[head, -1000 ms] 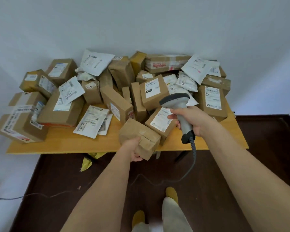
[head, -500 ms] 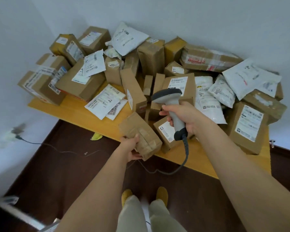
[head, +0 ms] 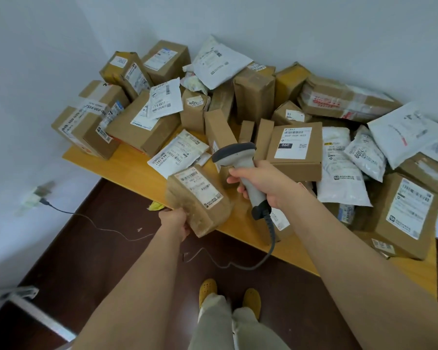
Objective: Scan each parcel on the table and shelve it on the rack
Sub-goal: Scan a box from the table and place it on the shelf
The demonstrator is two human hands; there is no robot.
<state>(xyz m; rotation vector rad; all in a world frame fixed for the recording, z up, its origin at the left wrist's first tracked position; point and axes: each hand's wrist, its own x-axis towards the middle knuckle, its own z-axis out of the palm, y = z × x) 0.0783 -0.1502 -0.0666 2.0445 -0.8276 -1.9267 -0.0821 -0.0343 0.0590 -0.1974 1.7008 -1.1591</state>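
Parcel (head: 199, 198) now turned label-up for scanning; left hand (head: 175, 221) grips its lower end, right hand (head: 261, 180) clasps scanner (head: 240, 170) just above.

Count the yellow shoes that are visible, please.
2. The left shoe and the right shoe stand on the dark floor, bottom centre, both partly hidden by the trouser legs.
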